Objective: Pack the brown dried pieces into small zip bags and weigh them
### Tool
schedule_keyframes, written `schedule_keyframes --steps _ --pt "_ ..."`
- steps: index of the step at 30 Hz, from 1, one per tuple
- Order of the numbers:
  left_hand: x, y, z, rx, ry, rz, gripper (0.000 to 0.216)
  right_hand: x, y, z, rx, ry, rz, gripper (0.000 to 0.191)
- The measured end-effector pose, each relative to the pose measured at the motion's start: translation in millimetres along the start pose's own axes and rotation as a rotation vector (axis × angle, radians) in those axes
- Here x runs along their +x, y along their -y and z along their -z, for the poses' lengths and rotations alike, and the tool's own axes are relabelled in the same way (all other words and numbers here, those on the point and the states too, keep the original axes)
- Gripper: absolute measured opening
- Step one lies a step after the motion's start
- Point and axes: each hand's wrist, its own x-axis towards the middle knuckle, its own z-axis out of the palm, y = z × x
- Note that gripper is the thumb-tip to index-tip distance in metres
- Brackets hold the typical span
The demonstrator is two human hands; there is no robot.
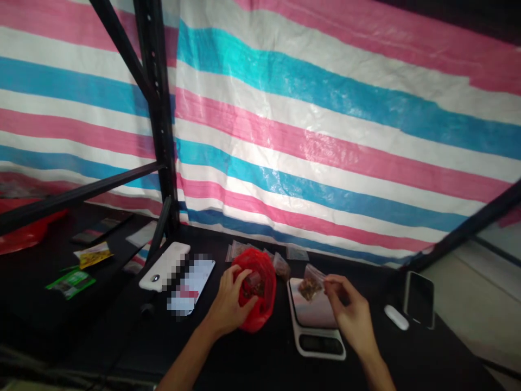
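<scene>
My left hand [231,303] is closed on the mouth of a red plastic bag [260,304] that rests on the black table, with my fingers reaching inside it. My right hand [350,312] pinches a small clear zip bag [312,283] holding brownish pieces, and holds it just above the platform of a white kitchen scale [315,326]. The scale sits right of the red bag, its dark display facing me.
Several small clear packets [280,259] lie behind the red bag. Two phones [165,266] lie to the left and another phone [419,298] with a small white object [396,317] to the right. Black shelf posts [157,108] rise at left before a striped tarp [325,136].
</scene>
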Motion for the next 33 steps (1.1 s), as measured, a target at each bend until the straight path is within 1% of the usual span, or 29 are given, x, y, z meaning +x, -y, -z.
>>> schedule_keyframes --steps 1,3,4,6,8,11,13,17,20,23,25,28,29,30,31,33 --pt "1 0 0 0.005 0.004 0.006 0.055 1 -7 10 -0.076 -0.023 0.005 0.024" --pt "1 1 -1 0.007 0.012 0.008 0.050 -3 -16 22 -0.261 -0.033 0.077 0.025" --pt "2 1 -1 0.009 0.014 0.007 0.048 -7 -19 22 -0.347 -0.016 0.129 0.025" --pt "2 1 -1 0.018 0.015 0.005 0.047 -20 -22 15 -0.467 0.055 0.228 0.027" --pt "2 0 -1 0.031 0.013 0.000 0.047 -35 -22 1 -0.504 0.122 0.278 0.027" --pt "2 0 -1 0.050 0.005 -0.005 0.046 -54 -21 -16 -0.529 0.172 0.308 0.026" --pt "3 0 -2 0.073 -0.008 0.002 0.046 -61 -21 -19 -0.545 0.180 0.305 0.026" --pt "6 2 -3 0.095 -0.068 0.022 0.049 -74 -18 -15 -0.530 0.161 0.264 0.031" --pt "8 3 -1 0.001 -0.072 0.037 0.040 -91 -3 -23 -0.429 0.158 0.235 0.029" --pt "9 3 2 -0.046 -0.064 0.039 0.029 -109 26 -45 -0.314 0.228 0.274 0.033" --pt "9 3 4 -0.032 -0.095 0.017 0.027 -116 48 -64 -0.278 0.337 0.301 0.046" --pt "8 4 8 -0.013 -0.145 -0.005 0.030 -112 71 -88 -0.282 0.472 0.295 0.072" --pt "8 4 10 -0.008 -0.151 -0.006 0.031 -107 74 -94 -0.296 0.498 0.295 0.072" --pt "9 4 11 -0.002 -0.156 -0.008 0.032 -103 75 -97 -0.313 0.519 0.298 0.065" --pt "9 4 12 0.004 -0.159 -0.010 0.033 -98 74 -98 -0.326 0.529 0.307 0.053" --pt "9 3 15 0.026 -0.168 -0.010 0.034 -92 67 -95 -0.334 0.529 0.313 0.037"
